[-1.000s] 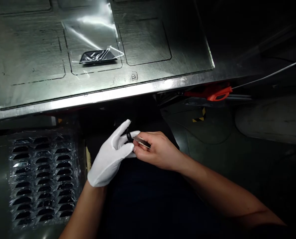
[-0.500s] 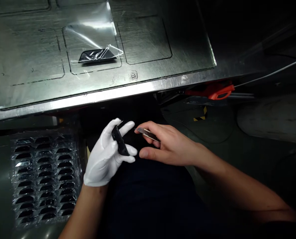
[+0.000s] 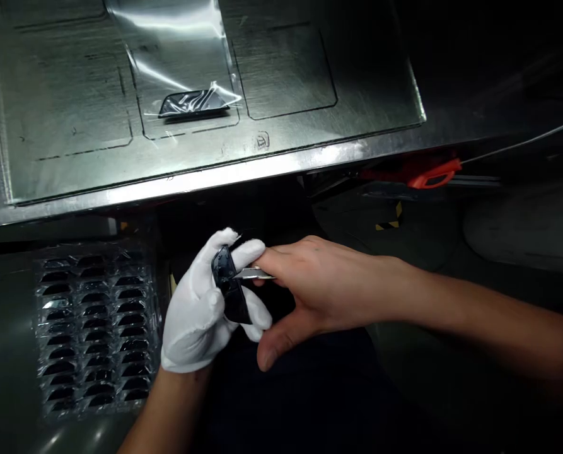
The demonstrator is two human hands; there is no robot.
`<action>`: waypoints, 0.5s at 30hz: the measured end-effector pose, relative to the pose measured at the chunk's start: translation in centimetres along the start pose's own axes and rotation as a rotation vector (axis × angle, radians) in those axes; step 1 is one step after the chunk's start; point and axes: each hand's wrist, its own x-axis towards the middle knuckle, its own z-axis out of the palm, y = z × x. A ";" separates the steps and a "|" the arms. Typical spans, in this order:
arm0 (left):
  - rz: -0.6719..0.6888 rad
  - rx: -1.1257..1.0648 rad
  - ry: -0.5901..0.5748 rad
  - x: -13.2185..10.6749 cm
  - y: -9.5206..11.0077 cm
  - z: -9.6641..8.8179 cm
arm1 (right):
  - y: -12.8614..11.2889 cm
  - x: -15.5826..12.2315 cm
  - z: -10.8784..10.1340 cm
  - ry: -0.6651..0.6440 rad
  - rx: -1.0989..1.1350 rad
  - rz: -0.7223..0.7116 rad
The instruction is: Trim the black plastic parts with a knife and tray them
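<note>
My left hand [image 3: 196,309], in a white glove, is closed around a small black plastic part [image 3: 234,301], its glossy face tilted up. A knife [image 3: 254,273] with a short metal blade is held in my bare right hand [image 3: 319,284]. The blade's tip meets the edge of the black part, near its middle. The handle is mostly hidden in the fingers, and my right thumb points down and away from the blade. On the metal table above lies a similar black part [image 3: 193,104] under clear film.
The metal table [image 3: 290,162] has marked outlines and a bright front edge. At lower left, a clear plastic tray [image 3: 96,328] holds several black parts in rows. Below the table edge at right is a red-orange handled tool [image 3: 435,175] with a thin line running from it.
My right hand has moved left and turned, bringing the knife's blade against the black part. The left hand has turned the part so its glossy face shows. The view has shifted slightly.
</note>
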 end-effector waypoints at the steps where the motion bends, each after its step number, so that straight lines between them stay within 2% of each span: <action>1: 0.006 0.012 -0.015 0.0 -0.1 0.1 | 0.0 0.0 0.1 0.001 -0.002 0.004; 15: 0.037 0.042 -0.007 0.2 -0.1 0.9 | -0.7 -0.8 0.9 0.050 -0.128 0.088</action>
